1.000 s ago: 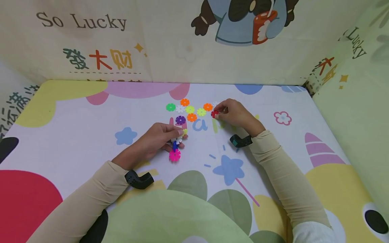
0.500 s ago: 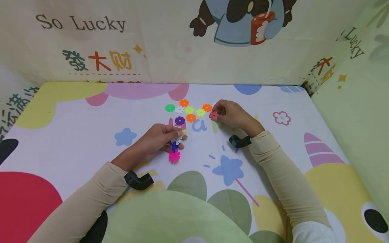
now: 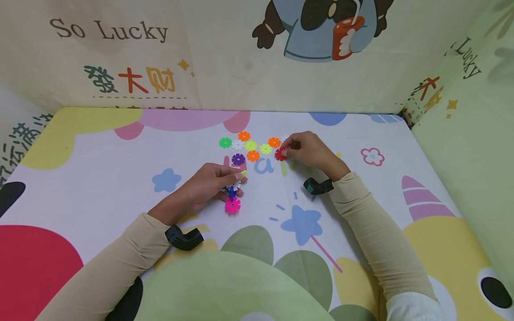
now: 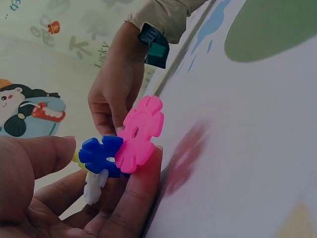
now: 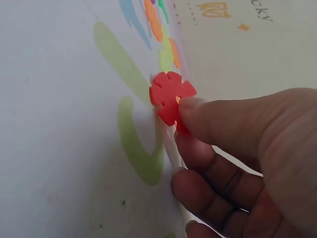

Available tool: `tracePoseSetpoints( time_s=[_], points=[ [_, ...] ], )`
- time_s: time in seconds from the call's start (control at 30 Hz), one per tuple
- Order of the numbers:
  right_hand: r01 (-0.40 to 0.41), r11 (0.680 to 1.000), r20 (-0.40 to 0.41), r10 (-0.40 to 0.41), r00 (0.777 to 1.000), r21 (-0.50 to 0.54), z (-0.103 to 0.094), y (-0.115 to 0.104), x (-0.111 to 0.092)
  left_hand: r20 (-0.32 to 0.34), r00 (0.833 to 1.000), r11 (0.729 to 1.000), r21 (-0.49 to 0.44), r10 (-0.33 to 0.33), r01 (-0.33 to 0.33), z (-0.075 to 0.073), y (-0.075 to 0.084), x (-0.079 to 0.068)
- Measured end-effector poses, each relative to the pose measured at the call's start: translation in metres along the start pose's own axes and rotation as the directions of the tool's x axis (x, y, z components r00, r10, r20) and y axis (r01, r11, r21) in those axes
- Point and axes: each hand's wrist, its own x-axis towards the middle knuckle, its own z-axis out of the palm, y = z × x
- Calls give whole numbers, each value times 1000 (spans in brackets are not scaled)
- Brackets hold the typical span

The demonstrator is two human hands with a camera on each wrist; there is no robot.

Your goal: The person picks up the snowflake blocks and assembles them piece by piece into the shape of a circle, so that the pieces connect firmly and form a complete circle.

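While L hand point(image 3: 205, 183) clamps yellow disc point(image 3: 243, 174), white disc point(image 4: 94, 187), blue disc point(image 4: 101, 157) & pink disc point(image 4: 143, 131), joined up by look of it, here's R hand point(image 3: 309, 150) w/ red disc point(image 5: 168, 95) in pinch! Spot: twd far edge of tbl point(image 3: 120, 178), bit right of midway btwn far corners, orange disc point(image 3: 274, 142) just beyond. Touching tbl? Can't tell. Prob best: grip red by rim, slots uncovered, lift w/o nudging orange; L steady, light squeeze.
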Motion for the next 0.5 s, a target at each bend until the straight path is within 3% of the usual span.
tracePoseSetpoints(
  time_s=[0.23,0.5],
  points=[
    [14,1000,-7,-13,1000,17,0,-1,0,-5,1000,1000,-1,-6,6,1,2,0],
    [74,989,-18,-72,997,128,4,1,2,-39,999,1000,-28,-8,7,1,2,0]
  ],
)
